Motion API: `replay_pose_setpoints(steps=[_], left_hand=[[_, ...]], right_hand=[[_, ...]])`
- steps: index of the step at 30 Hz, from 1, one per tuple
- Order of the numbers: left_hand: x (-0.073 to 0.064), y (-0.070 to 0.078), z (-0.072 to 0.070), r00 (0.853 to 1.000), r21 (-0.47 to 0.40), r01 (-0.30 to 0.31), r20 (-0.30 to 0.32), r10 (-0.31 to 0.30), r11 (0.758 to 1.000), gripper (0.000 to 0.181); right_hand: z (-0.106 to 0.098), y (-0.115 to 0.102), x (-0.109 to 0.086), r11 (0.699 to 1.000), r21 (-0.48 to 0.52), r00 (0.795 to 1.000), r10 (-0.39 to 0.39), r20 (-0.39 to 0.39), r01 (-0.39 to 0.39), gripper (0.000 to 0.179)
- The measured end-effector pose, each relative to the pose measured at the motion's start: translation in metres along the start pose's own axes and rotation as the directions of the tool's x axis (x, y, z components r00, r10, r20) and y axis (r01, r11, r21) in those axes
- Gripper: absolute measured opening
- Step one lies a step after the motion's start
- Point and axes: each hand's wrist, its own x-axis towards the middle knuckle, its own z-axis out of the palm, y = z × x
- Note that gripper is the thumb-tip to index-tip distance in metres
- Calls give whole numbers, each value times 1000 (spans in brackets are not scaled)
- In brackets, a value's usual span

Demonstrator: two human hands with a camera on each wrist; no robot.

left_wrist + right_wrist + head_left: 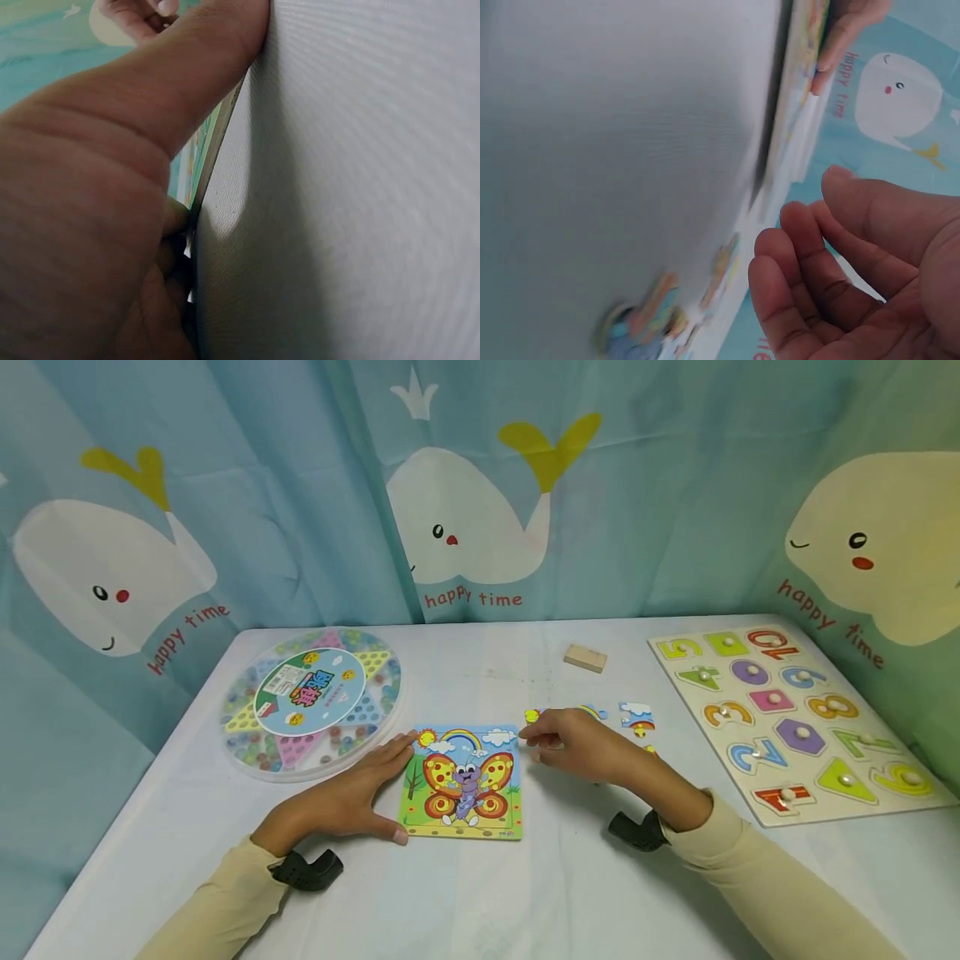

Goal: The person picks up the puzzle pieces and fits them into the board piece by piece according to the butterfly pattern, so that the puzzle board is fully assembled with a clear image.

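A square butterfly jigsaw puzzle [461,785] lies flat on the table with its picture facing up. My left hand [341,793] rests along its left side, the thumb near the lower corner and the fingers stretched toward the upper one. At the upper right corner of the puzzle, my right hand [577,745] hovers with loosely bent fingers. In the right wrist view nothing sits between the thumb and fingers of that right hand [855,262]. Loose puzzle pieces [637,717] lie behind and beside the right hand, which partly hides some of them.
A round marble game board [311,702] lies at the left. On the right is a number-and-shape peg board [802,718]. A small wooden block [585,657] lies near the back of the white table [480,902]. A whale-print curtain [315,510] hangs behind.
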Motion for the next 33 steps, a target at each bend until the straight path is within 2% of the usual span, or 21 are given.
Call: replay_pose_setpoints(steps=[4, 17, 22, 33], left_hand=[[0, 0, 0, 1000, -1, 3, 0, -3, 1000, 118], [-1, 0, 2, 1000, 1, 6, -3, -6, 1000, 118], [-1, 0, 1, 1000, 5, 13, -3, -13, 1000, 119], [0, 0, 2, 1000, 5, 8, -3, -8, 1000, 119]], right_hand=[[-2, 6, -8, 1000, 5, 1000, 13, 14, -13, 28], [-19, 25, -32, 998, -17, 997, 55, -48, -56, 30], [-21, 34, -38, 996, -47, 995, 67, -74, -70, 29], [-26, 39, -48, 994, -47, 994, 91, -68, -95, 37]])
